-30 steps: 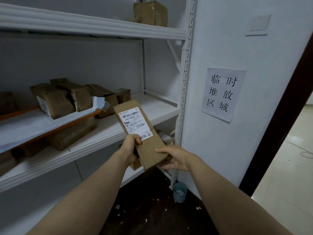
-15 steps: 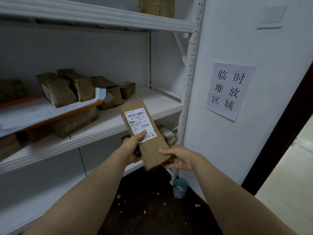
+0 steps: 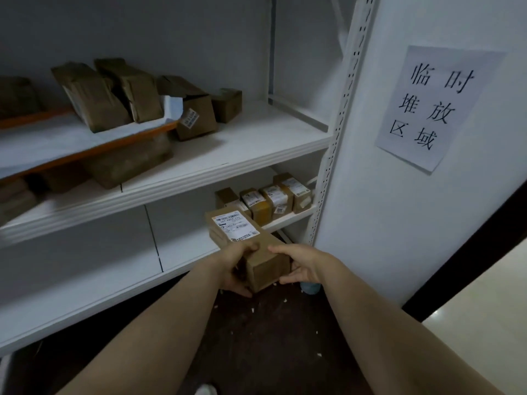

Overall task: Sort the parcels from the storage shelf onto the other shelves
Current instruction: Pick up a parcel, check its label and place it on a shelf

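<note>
Parcel [image 3: 251, 246], an oblong brown cardboard box with white label, gripped at its near end by left hand [image 3: 235, 269] and right hand [image 3: 299, 266].

One wide head-worn view here, tipped forward and down, facing the shelf [image 3: 256, 138] from close in. Left hand [image 3: 231, 269] and right hand [image 3: 304, 266] sit near mid-frame, close under the lens, wall [image 3: 370, 212] hard on the right.

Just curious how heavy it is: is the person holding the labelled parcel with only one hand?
No, both the left hand and the right hand grip the parcel.
</note>
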`<control>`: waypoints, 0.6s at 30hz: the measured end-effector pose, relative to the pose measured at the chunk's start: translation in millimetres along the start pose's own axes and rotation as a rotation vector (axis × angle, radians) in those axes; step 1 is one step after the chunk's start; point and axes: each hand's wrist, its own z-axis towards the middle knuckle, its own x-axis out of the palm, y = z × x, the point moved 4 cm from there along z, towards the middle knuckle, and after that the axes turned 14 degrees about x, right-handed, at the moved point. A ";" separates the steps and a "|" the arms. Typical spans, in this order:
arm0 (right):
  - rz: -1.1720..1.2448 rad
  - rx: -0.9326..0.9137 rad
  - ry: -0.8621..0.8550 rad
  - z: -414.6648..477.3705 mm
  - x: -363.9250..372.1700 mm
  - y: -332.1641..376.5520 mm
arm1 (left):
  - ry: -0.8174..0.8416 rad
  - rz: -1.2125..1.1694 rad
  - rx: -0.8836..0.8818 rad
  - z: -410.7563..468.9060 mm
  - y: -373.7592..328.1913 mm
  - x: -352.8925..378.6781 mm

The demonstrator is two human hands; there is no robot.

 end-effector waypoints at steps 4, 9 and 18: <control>-0.010 0.027 -0.044 28.0 14.8 6.4 | -0.020 -0.023 -0.024 14.9 4.2 -8.2; -0.046 0.054 -0.078 74.4 40.1 28.2 | -0.136 -0.074 0.025 52.8 -2.3 -39.8; -0.307 -0.018 -0.195 164.5 78.4 95.6 | -0.281 -0.097 0.011 134.3 -23.9 -107.7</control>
